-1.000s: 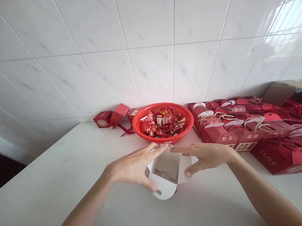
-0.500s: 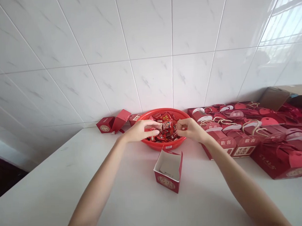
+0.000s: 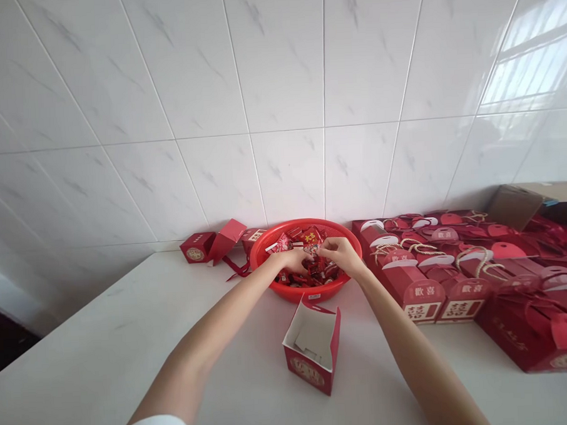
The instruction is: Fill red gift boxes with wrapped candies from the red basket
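A red plastic basket [image 3: 310, 294] holds a heap of red-wrapped candies [image 3: 313, 236]. My left hand [image 3: 295, 261] reaches down into the heap from the left, fingers apart, their tips partly hidden among the wrappers. Over the basket's right side, my right hand [image 3: 340, 255] has its thumb and fingers pinched together at the candies; what lies between them is too small to make out. In front of the basket stands a red paper box [image 3: 310, 371], its top uncovered and its pale inside showing. No candy is visible inside it.
Several closed red gift boxes [image 3: 423, 294] with rope and ribbon handles crowd the right side. A brown cardboard box [image 3: 518, 203] sits behind them. Left of the basket, small red boxes [image 3: 198, 247] and a dark ribbon [image 3: 238, 269] lie by the tiled wall [image 3: 286, 175].
My left hand has moved right and lower into the candies. My right hand has shifted slightly left over the heap. The view has tilted up, so the basket and boxes appear lower.
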The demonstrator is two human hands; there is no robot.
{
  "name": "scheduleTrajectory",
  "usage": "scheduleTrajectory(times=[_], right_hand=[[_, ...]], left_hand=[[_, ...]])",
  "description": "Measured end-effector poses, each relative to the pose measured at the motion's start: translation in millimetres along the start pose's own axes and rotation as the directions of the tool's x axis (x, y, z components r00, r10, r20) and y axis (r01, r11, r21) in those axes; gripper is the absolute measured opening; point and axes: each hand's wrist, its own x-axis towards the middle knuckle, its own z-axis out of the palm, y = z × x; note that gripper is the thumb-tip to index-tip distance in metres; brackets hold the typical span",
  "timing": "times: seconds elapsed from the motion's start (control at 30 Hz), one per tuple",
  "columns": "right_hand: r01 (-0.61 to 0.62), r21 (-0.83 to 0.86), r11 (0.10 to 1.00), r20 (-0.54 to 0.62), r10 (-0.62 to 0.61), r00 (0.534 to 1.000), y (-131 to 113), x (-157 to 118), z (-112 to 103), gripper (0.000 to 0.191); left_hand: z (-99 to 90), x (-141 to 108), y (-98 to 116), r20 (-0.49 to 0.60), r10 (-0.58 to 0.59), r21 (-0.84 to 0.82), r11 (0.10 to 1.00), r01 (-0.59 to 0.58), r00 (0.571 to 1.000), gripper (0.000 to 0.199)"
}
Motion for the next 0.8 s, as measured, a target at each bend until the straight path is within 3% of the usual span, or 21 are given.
scheduleTrajectory(times=[0.07, 0.13, 0.27, 0.4, 0.53, 0.67, 0.8], right_hand=[[-0.022, 0.013, 1.0, -0.032, 0.022, 0.999, 2.3, 0.8, 1.2, 0.029], [-0.038, 0.019, 0.999, -0.052, 0.039, 0.998, 4.4, 1.9, 2.2, 0.028], [-0.052, 0.02, 0.998, -0.073, 0.053, 0.996, 7.4, 3.3, 2.7, 0.022], [-0.072, 0.012, 0.997, -0.059, 0.072, 0.996, 7.6, 4.2, 3.2, 0.015], [-0.069, -0.06, 0.996, -0.077, 0.064, 0.995, 3.8, 3.7, 4.6, 0.024], [-0.105, -0.186, 0.977, -0.158, 0.076, 0.985, 1.1, 2.0, 5.5, 0.036], [-0.162, -0.065, 0.985, -0.293, 0.136, 0.946, 3.0, 1.5, 4.7, 0.021]], left_hand=[[4.2, 3.3, 0.2, 0.107, -0.003, 0.017, 1.0, 0.001, 0.994, 0.012], [6.2, 4.0, 0.9, 0.136, -0.007, 0.023, 1.0, 0.004, 0.991, 0.011], [4.2, 0.5, 3.8, 0.057, -0.008, -0.014, 1.0, 0.008, 0.998, 0.029], [0.1, 4.5, 12.7, -0.103, -0.045, -0.124, 0.992, 0.032, 0.994, 0.034], [2.7, 19.4, 28.1, -0.228, -0.12, -0.259, 0.964, 0.058, 0.966, 0.037], [7.8, 27.4, 41.7, -0.208, -0.156, -0.388, 0.919, 0.065, 0.966, 0.049], [10.2, 23.8, 46.1, -0.128, -0.139, -0.449, 0.891, 0.067, 0.982, 0.062]])
